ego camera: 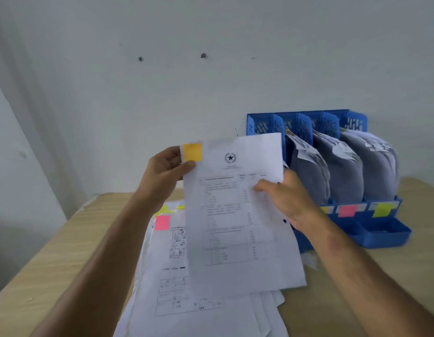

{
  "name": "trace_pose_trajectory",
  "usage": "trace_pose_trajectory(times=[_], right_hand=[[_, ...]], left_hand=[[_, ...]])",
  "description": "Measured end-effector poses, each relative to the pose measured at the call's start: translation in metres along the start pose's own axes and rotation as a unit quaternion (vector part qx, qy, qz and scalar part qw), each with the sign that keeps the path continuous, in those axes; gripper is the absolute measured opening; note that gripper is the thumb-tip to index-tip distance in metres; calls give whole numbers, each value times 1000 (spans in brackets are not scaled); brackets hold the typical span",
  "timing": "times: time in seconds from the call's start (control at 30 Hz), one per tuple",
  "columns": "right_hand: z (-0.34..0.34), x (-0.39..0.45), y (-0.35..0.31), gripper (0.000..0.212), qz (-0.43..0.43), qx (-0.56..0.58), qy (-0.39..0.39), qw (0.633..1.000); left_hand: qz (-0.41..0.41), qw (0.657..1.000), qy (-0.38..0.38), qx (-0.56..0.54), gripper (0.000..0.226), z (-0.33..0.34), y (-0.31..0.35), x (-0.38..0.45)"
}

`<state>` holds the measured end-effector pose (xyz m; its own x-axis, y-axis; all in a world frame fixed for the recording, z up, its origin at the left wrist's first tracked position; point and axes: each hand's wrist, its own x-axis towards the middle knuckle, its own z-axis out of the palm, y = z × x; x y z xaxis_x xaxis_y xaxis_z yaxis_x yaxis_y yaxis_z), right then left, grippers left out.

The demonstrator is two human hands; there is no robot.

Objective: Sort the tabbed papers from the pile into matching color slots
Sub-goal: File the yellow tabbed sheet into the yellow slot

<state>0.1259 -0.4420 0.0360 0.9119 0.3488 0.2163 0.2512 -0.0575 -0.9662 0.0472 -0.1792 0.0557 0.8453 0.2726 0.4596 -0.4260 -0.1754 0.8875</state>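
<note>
I hold a printed sheet (pixel 238 215) with an orange tab (pixel 192 152) at its top left corner, lifted upright above the pile. My left hand (pixel 166 170) pinches the sheet's top left corner just below the tab. My right hand (pixel 287 198) pinches its right edge, thumb on the front. Under it lies the pile of papers (pixel 186 288) on the desk; its top sheet has a pink tab (pixel 162 222), and yellow tabs (pixel 165 209) peek out behind. The blue slotted file rack (pixel 381 229) stands to the right, its slots stuffed with curled papers.
The rack's front rail carries a pink label (pixel 346 210) and a yellow-green label (pixel 382 210); another label is partly hidden behind my right wrist. The wooden desk (pixel 53 251) meets a white wall at the back. The desk's left edge runs diagonally.
</note>
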Motion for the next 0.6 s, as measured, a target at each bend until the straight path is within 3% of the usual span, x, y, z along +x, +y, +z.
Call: trace_pose_trajectory(times=[0.1, 0.23, 0.4, 0.6], right_hand=[[-27, -4, -13, 17, -21, -11, 75, 997], [-60, -8, -15, 14, -8, -23, 136, 990], [-98, -13, -9, 16, 14, -27, 166, 986], [-138, 0, -3, 19, -7, -56, 199, 978]], left_hand=[[23, 995, -101, 13, 23, 30, 16, 11], [64, 977, -177, 104, 31, 68, 40, 30], [81, 925, -257, 268, 82, 121, 52, 65], [32, 897, -328, 295, 37, 159, 65, 92]])
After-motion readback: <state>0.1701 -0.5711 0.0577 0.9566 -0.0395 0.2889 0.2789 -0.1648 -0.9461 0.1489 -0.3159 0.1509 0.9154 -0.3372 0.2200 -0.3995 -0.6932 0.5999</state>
